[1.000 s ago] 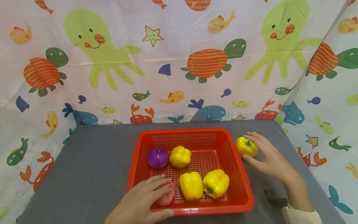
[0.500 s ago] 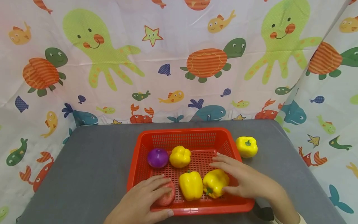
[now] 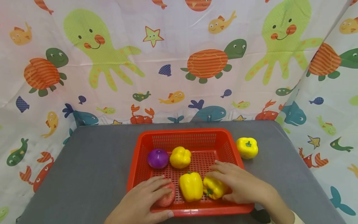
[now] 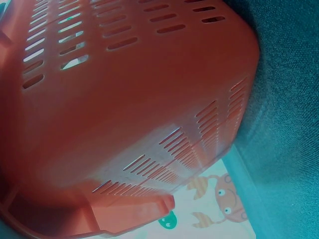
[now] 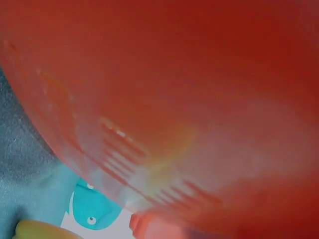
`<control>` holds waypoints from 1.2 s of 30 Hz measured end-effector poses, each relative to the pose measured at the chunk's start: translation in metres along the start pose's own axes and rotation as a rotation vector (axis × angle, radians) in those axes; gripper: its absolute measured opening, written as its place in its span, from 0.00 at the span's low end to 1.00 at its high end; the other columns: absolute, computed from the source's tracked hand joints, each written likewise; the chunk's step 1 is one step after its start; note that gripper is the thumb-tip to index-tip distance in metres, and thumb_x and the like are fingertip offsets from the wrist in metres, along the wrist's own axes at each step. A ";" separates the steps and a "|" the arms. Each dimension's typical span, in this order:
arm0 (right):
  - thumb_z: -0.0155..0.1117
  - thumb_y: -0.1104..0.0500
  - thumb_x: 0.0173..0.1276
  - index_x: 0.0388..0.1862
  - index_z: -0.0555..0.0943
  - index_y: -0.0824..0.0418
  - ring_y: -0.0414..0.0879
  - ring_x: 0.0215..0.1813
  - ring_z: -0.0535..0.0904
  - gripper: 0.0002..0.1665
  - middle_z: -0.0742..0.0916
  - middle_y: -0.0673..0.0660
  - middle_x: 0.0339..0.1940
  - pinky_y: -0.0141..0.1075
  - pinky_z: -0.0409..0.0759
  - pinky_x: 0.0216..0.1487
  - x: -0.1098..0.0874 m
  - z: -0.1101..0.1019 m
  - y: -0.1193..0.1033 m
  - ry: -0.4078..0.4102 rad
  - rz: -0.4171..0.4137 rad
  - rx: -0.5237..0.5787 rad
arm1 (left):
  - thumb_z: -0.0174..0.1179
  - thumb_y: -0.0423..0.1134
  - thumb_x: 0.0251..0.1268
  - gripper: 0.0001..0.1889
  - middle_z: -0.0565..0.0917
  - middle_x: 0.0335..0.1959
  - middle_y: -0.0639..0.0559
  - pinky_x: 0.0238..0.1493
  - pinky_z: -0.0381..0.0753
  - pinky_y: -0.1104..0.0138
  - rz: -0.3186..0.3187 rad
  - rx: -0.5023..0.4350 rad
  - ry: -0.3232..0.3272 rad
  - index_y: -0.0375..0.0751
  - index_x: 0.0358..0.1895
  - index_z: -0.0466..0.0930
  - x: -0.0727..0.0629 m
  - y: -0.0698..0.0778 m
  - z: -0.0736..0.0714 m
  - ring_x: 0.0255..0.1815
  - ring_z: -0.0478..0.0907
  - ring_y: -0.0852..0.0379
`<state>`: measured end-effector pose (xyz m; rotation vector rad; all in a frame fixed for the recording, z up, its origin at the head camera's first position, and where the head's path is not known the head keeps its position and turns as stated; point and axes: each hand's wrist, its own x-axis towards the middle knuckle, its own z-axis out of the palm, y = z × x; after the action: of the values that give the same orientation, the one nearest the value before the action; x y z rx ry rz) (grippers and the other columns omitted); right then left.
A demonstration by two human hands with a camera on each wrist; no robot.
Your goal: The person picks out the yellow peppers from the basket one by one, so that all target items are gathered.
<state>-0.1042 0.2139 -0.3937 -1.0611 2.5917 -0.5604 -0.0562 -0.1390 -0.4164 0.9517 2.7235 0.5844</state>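
Observation:
In the head view, my left hand (image 3: 142,199) rests over a pinkish-red, apple-like fruit (image 3: 167,197) in the near left corner of the red basket (image 3: 193,212). Its fingers lie across the fruit, and its thumb is at the near rim. My right hand (image 3: 240,183) reaches over the right rim. Its fingers curl over a yellow bell pepper (image 3: 213,188), with the thumb at the near right side. Left of that stands another yellow bell pepper (image 3: 191,186). Both wrist views show mainly the basket's outer wall (image 4: 124,99); neither shows a hand.
Farther back in the basket sit a purple onion (image 3: 158,158) and a yellow bell pepper (image 3: 180,157). Outside the right rim, a yellow bell pepper (image 3: 247,148) stands on the grey table (image 3: 95,161). Behind hangs a sea-animal curtain (image 3: 167,40).
My right hand has left the yellow bell pepper outside the basket, moving left and nearer, and now covers part of the right one inside. The left hand stays on the fruit.

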 end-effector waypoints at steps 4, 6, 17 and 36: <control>0.80 0.57 0.55 0.68 0.76 0.47 0.59 0.75 0.62 0.41 0.76 0.51 0.70 0.62 0.61 0.71 0.001 0.001 -0.003 -0.019 0.018 -0.022 | 0.47 0.74 0.66 0.36 0.70 0.71 0.60 0.66 0.69 0.44 0.005 0.008 0.007 0.57 0.68 0.77 0.000 0.000 0.000 0.72 0.65 0.52; 0.80 0.57 0.55 0.69 0.75 0.48 0.59 0.75 0.63 0.42 0.76 0.53 0.70 0.62 0.61 0.71 0.002 0.002 -0.004 -0.030 0.025 -0.030 | 0.48 0.74 0.66 0.36 0.71 0.71 0.60 0.66 0.69 0.44 0.014 0.014 0.019 0.57 0.67 0.77 0.000 0.000 0.000 0.72 0.66 0.52; 0.80 0.62 0.53 0.73 0.71 0.48 0.56 0.69 0.70 0.47 0.77 0.56 0.67 0.57 0.70 0.67 0.013 0.017 -0.006 -0.037 0.000 -0.115 | 0.47 0.75 0.66 0.37 0.70 0.72 0.61 0.66 0.68 0.43 -0.002 0.002 -0.006 0.57 0.68 0.76 0.000 -0.001 0.002 0.73 0.65 0.51; 0.83 0.59 0.49 0.65 0.73 0.50 0.43 0.49 0.73 0.44 0.78 0.47 0.51 0.45 0.79 0.55 0.017 0.026 -0.005 0.012 -0.052 -0.203 | 0.47 0.74 0.66 0.36 0.70 0.71 0.61 0.66 0.69 0.43 0.014 0.016 0.014 0.57 0.67 0.77 0.000 -0.001 0.003 0.72 0.66 0.51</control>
<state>-0.1027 0.1919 -0.4168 -1.1939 2.6824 -0.3206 -0.0559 -0.1390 -0.4195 0.9742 2.7400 0.5751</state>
